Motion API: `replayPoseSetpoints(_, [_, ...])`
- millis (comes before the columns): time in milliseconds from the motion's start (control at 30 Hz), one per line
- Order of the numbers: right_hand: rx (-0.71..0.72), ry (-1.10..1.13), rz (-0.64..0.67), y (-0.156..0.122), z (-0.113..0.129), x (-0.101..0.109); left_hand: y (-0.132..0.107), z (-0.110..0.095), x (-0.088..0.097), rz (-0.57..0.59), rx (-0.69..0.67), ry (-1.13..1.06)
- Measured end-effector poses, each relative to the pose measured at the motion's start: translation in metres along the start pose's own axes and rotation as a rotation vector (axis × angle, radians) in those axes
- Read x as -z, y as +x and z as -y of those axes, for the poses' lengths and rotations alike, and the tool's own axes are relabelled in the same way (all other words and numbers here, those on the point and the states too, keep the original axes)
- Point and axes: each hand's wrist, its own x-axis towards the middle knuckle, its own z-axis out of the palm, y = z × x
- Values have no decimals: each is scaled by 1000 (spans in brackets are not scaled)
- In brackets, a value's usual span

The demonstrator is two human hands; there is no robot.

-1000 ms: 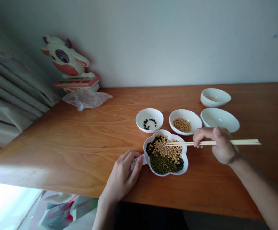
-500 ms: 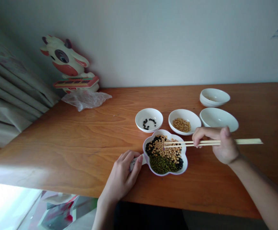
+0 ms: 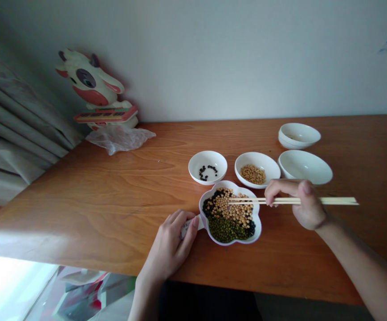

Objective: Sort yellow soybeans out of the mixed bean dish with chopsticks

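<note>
1. The left hand [image 3: 170, 247] holds the handle [image 3: 200, 222] of the scalloped dish [image 3: 256, 215], which lies on the table [image 3: 113, 200] just right of that grip.
2. The right hand [image 3: 300, 203] grips the chopsticks [image 3: 340, 199] partway along.
3. These reach left over the dish's yellow beans [image 3: 237, 216]; whether they pinch one cannot be told.

Left hand [image 3: 171, 245] on handle [image 3: 201, 222] of scalloped dish [image 3: 258, 223], near front edge of table [image 3: 96, 214]. Right hand [image 3: 305, 207] holds chopsticks [image 3: 340, 201], tips at tan beans [image 3: 220, 204] in dish.
</note>
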Motion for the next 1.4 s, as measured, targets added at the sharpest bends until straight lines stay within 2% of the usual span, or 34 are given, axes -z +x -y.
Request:
replayPoseSetpoints(700, [59,-21,-8,-1,0,3,0,0,1,4,-1,-2])
replayPoseSetpoints(1167, [156,-18,-157,5,14,-3,1,-2,2,-1,-2,4])
replayPoseSetpoints(1400, [239,-94,-333,9,25,7,0,-4,4,5,1,-5])
